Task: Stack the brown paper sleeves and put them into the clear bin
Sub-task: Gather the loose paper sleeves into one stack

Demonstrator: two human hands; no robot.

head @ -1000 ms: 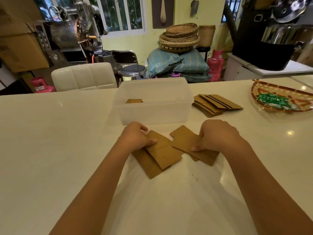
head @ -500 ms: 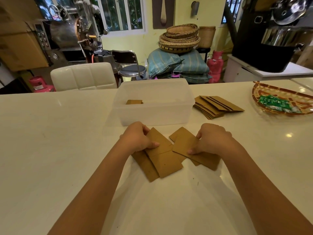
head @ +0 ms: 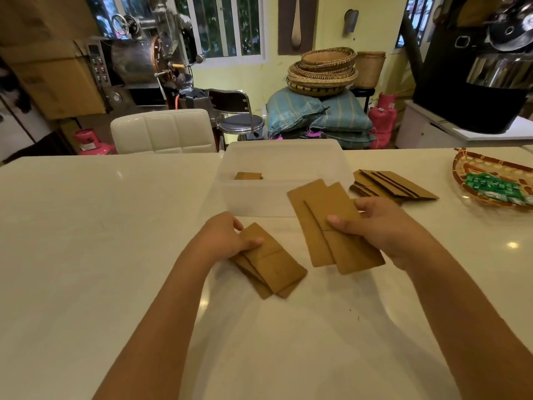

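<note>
Flat brown sleeves, right hand

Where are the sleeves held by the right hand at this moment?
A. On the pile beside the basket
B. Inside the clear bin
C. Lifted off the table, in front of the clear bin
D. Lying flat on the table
C: the right hand grips its sleeves raised in front of the clear bin, not in it.

Beyond the white counter, a cream padded chair, stacked woven baskets on blue sacks and barred windows line the yellow wall.
</note>
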